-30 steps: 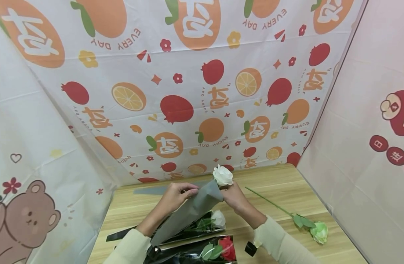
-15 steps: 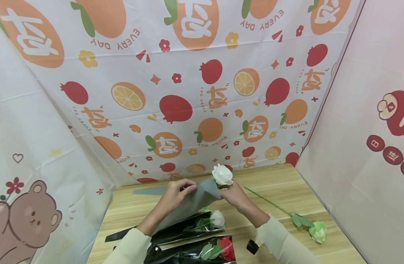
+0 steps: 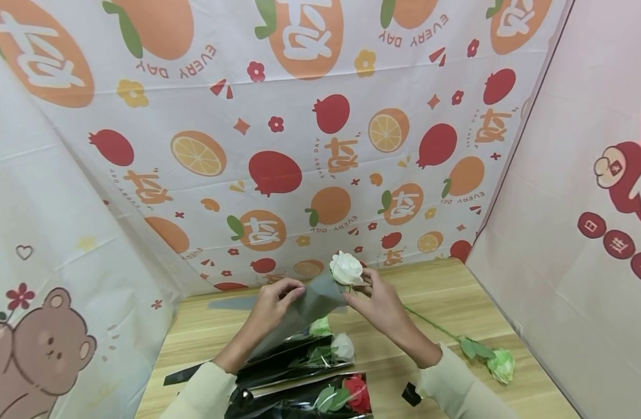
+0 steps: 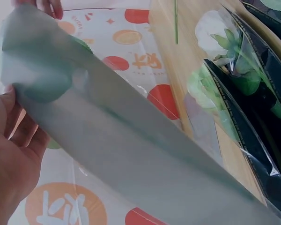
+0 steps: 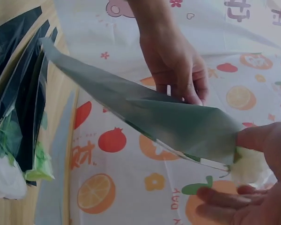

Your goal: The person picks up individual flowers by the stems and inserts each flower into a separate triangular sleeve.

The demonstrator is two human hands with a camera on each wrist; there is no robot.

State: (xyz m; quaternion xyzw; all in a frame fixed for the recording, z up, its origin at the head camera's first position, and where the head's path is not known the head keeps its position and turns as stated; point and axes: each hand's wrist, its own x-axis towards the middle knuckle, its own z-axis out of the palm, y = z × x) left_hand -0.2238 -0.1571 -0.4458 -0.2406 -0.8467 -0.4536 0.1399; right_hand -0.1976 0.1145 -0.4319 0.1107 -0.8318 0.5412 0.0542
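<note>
A white rose (image 3: 346,268) stands out of the mouth of a grey flower sleeve (image 3: 320,299), which is held slantwise above the table. My left hand (image 3: 270,305) pinches the sleeve's edge near its mouth between thumb and fingers. My right hand (image 3: 380,305) is at the rose; in the right wrist view its thumb (image 5: 255,137) touches the sleeve's rim, while the fingers (image 5: 225,204) stretch out below the bloom, apart from the thumb. In the left wrist view the sleeve (image 4: 131,136) narrows toward the lower right. The rose's stem is hidden inside the sleeve.
Black sleeves with a red rose (image 3: 357,393), a white rose (image 3: 343,347) and a pale green rose (image 3: 320,327) lie at the front. A loose green rose (image 3: 500,365) lies to the right. Flat grey sheet (image 3: 231,303) rests at the back left. Printed curtains enclose the table.
The right hand has loosened and turned, its fingers spreading beside the bloom. The white rose and sleeve have shifted slightly up and left, uncovering the pale green rose below.
</note>
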